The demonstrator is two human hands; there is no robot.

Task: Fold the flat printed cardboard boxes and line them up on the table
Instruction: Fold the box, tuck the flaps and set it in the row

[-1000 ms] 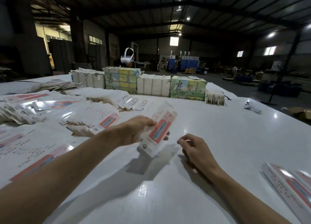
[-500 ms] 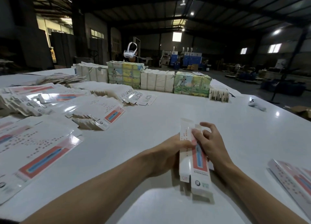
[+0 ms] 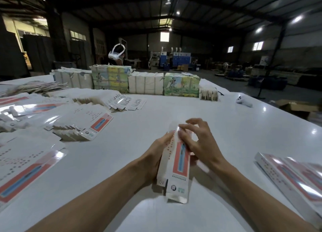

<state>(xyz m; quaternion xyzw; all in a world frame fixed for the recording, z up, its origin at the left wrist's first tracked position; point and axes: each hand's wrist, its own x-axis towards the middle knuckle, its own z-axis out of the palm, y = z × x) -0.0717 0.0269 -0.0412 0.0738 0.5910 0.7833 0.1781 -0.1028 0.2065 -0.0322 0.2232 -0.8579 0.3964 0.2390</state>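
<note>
While the box point(image 3: 179, 163) is held just above the counter point(image 3: 200, 108), at centre front, it is clamped by both hands. The left grip point(image 3: 157, 155) is curled round its left side. The right grip point(image 3: 200, 144) is pinched on its far end, where a flap appears to be worked. Its long axis is seen running away from the person, with the far end tipped slightly left. The red printed panel is turned upward, and the logo end lies nearest, seemingly not yet closed. Three risks are judged likely. The half-formed tube could be crushed flat by too hard a squeeze. The far flap could be creased or torn if tucked crooked. The glossy card could be let slip.
</note>
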